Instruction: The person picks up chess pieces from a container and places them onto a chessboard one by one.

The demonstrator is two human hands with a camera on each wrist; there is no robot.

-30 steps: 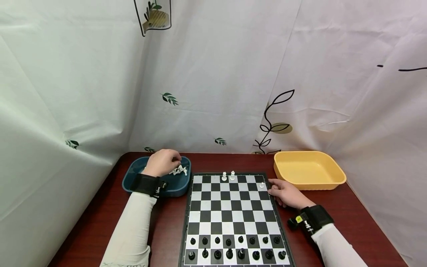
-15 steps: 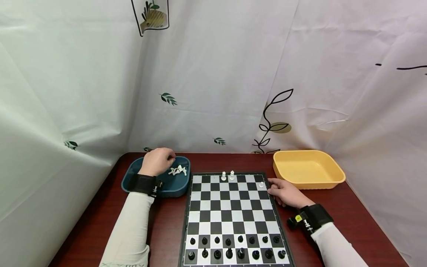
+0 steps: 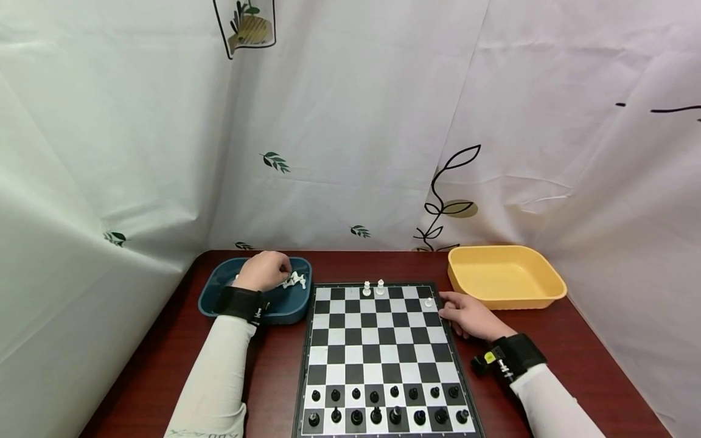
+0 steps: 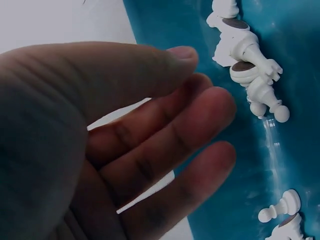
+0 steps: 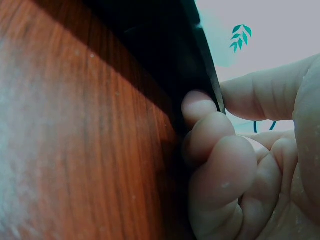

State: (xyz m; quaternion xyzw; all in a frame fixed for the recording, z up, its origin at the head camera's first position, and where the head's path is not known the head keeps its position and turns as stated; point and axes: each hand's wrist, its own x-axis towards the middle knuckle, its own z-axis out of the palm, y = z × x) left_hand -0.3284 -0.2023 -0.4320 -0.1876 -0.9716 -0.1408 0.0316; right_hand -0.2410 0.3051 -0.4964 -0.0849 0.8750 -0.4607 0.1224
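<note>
From the head camera, the left hand (image 3: 266, 271) hovers inside the blue tray (image 3: 219, 295) at the table's (image 3: 274, 365) far left, just beside a heap of white pieces (image 3: 294, 280); its fingers curve downward, and whether they pinch anything cannot be told here. The right hand (image 3: 470, 316) lies against the board's (image 3: 378, 353) right edge, near a lone white piece (image 3: 429, 302). Two more white pieces (image 3: 373, 288) stand on the far row, black pieces (image 3: 383, 406) fill the two near rows, and a yellow tray (image 3: 506, 278) sits far right.

At the left wrist, the left hand (image 4: 100, 150) is loosely spread, fingers (image 4: 200, 115) slightly bent and holding nothing (pieces (image 4: 250, 65) lie just beyond the fingertips) above the tray (image 4: 250, 175).

At the right wrist, the right hand (image 5: 250, 170) has fingers (image 5: 200, 107) curled against the board's (image 5: 165, 60) dark edge, thumb above it, the table (image 5: 75, 150) beneath.
</note>
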